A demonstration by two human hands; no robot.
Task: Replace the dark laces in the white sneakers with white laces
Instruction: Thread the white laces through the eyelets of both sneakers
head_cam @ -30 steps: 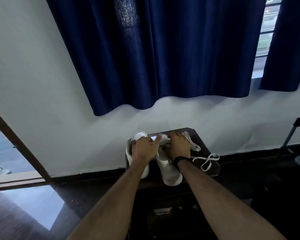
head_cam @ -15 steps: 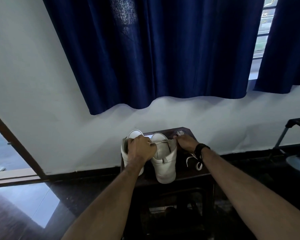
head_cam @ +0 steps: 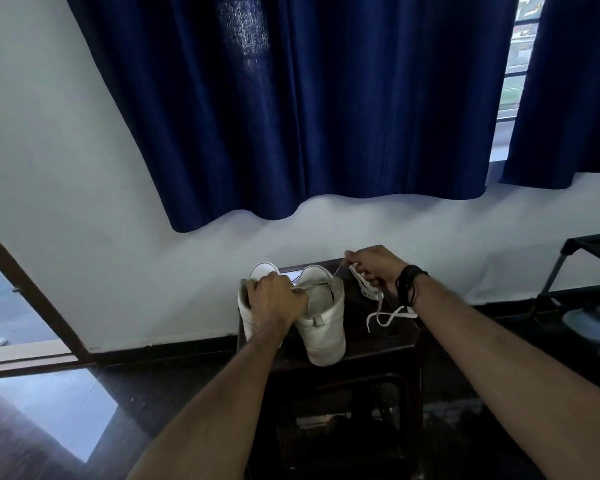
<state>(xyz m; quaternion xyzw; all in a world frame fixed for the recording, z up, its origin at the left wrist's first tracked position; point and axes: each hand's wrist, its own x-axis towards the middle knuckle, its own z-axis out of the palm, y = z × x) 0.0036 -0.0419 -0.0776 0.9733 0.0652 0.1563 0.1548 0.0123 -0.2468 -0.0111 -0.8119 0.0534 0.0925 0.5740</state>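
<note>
Sneakers (head_cam: 321, 317) gripped by left hand (head_cam: 274, 301); right hand (head_cam: 378, 268) pinches white laces (head_cam: 378, 306).

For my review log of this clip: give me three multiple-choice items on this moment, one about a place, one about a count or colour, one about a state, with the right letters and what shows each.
1. Where do the loose white laces lie?
A. on the floor by the door
B. on the dark stool, right of the sneakers
C. inside a sneaker

2. How many white sneakers stand on the stool?
A. one
B. two
C. three

3. What is the right hand doing?
A. resting flat on the stool
B. hanging idle
C. pinching a lace raised above the stool

Answers:
1 B, the laces trail over the stool top beside the right sneaker.
2 B, the left sneaker and the right one stand side by side.
3 C, its fingers are curled on a lace, while the left hand grips the sneakers' collars.
</note>
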